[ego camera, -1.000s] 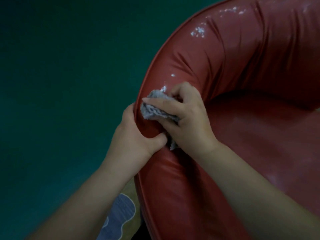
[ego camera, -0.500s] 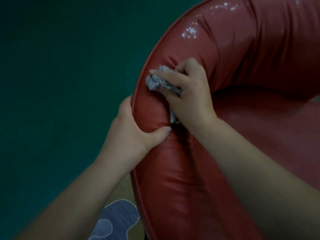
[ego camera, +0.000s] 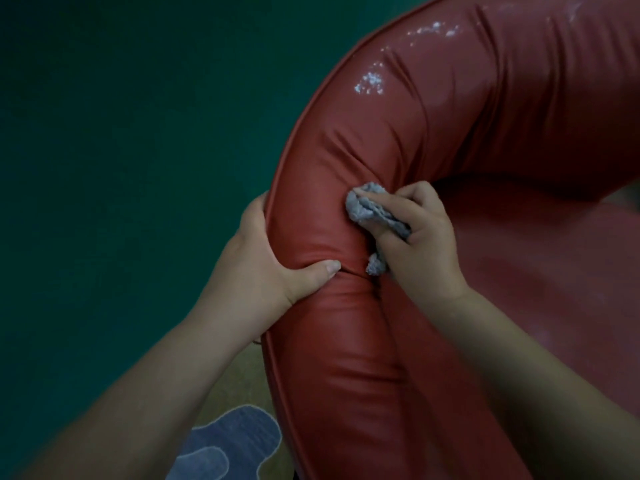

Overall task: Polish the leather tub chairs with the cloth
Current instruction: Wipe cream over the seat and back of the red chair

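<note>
- Dark green flooring (ego camera: 121, 168) fills the left of the view, dim and plain, with a patch of blue patterned rug (ego camera: 228, 441) at the bottom edge beside the chair's base.
- On the right, the red leather tub chair (ego camera: 433, 133) curves through the frame: a padded, rolled rim with a piped outer edge and the seat in shadow inside it.
- Left hand (ego camera: 263, 268): its grip is clenched on the rim, thumb pressed into the top of the padding and fingers wrapped over the outer edge, denting the leather into a crease.
- Right hand (ego camera: 415, 244): its grip is closed round the bunched grey cloth (ego camera: 370, 209), which sits against the inner face of the rim, just beside the left thumb; a loose tail of cloth hangs below the fingers.
- To do this step well, I judge: keep the left hand bracing so the soft padding does not give, press the wad flat, and work in short overlapping strokes along the curve, following the wrinkles into the folds.
- Whitish flecks (ego camera: 372, 81) of residue or glare lie farther along the rim's top, well apart from the cloth; that stretch probably needs wiping next.
- Leather near the hands looks smooth and evenly glossy, with gathered pleats where the rim bends.
</note>
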### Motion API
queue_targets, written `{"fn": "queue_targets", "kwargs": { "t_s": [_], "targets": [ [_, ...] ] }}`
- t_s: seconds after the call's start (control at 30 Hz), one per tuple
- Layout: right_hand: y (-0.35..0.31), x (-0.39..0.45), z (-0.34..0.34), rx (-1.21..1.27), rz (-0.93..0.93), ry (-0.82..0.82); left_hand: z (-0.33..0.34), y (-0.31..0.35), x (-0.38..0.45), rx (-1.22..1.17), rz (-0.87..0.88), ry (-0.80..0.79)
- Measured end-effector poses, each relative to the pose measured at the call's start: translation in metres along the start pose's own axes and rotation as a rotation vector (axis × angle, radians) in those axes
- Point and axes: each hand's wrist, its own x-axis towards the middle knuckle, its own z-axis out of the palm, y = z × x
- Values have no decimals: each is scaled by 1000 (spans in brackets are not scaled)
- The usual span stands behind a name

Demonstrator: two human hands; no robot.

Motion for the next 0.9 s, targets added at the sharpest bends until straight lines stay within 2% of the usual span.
{"fn": "queue_targets", "kwargs": {
  "t_s": [0.13,0.2,0.27,0.43,0.67,0.9],
  "targets": [
    [-20,22,3,75,-1,65,-5,4,3,31,38,-27],
    [-29,35,11,16,-72,13,-6,5,7,15,60,-39],
    [-30,45,17,-16,-57,-2,-5,4,12,-7,68,-57],
    [-23,55,25,-65,-36,112,-7,0,35,-48,122,-99],
    [-28,79,34,-136,14,269,-23,18,108,-6,242,-266],
    [-29,91,31,-268,6,239,-21,34,156,10,296,-412]
  ]
}}
